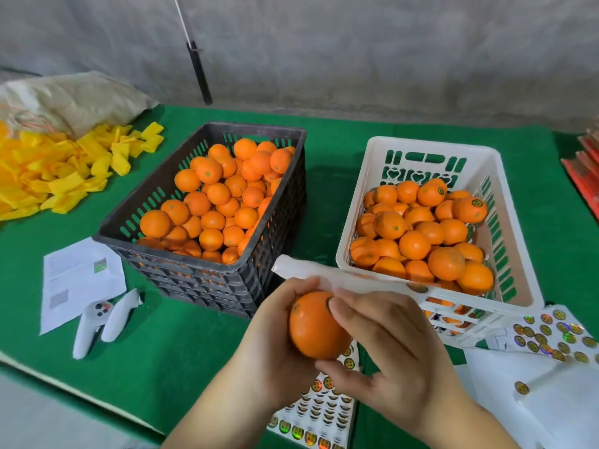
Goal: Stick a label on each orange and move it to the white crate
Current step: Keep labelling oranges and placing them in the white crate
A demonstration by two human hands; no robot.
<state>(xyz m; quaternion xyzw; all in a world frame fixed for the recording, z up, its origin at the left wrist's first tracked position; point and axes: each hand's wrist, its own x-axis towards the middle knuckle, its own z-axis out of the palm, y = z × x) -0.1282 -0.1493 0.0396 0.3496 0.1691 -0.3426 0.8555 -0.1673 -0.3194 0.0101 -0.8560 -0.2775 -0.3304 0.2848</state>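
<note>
My left hand (272, 345) grips one orange (316, 328) low in the middle of the view, in front of both crates. My right hand (385, 348) holds the same orange, with fingertips pressing a round label (328, 303) onto its top and the thumb under it. The black crate (181, 254) holds several unlabelled oranges. To its right, the white crate (353, 215) holds several oranges, some showing labels. A sheet of round labels (319, 413) lies under my hands, partly hidden. A second label sheet (551, 335) lies at the right.
Green cloth (181, 351) covers the table. Yellow wrappers (64, 170) and a sack (74, 98) sit at the far left. A paper sheet (77, 280) and two white controllers (97, 322) lie left of the black crate. White backing paper (324, 273) leans on the white crate.
</note>
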